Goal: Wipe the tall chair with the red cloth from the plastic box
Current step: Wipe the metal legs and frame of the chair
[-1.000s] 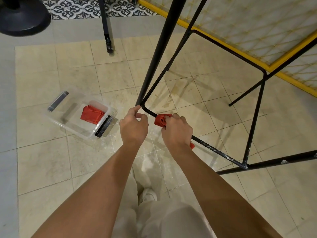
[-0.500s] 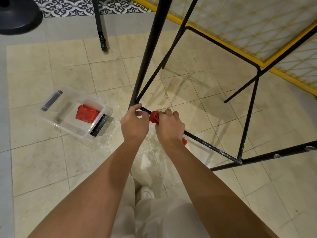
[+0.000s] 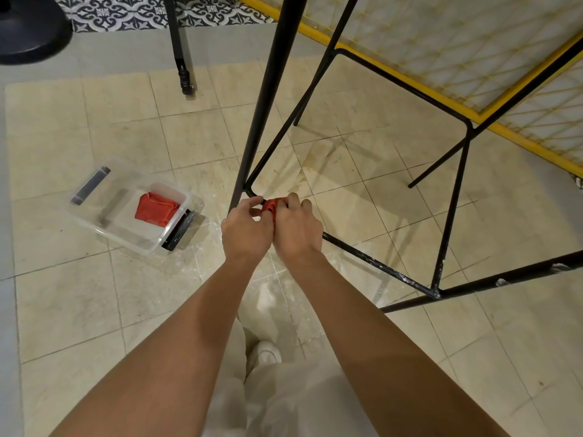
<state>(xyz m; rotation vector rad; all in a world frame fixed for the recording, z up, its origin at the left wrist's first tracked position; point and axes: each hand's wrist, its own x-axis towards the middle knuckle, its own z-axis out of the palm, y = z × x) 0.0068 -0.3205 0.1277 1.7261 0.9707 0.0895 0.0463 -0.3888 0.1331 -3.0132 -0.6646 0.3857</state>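
Flanking hands (image 3: 273,230): plastic box (image 3: 126,230), chair leg (image 3: 268,99).

1. we see a beige tiled floor (image 3: 79,310), scuffed and marked with white smears.
2. at the top a strip of black-and-white patterned tiles (image 3: 126,11) borders it.
3. a round black base (image 3: 28,29) sits in the top left corner.
4. a thin black leg (image 3: 179,45) stands on the floor near it.
5. a yellow-framed mesh panel (image 3: 473,58) fills the upper right.
6. we wear pale trousers (image 3: 284,402) and a white shoe (image 3: 266,353).
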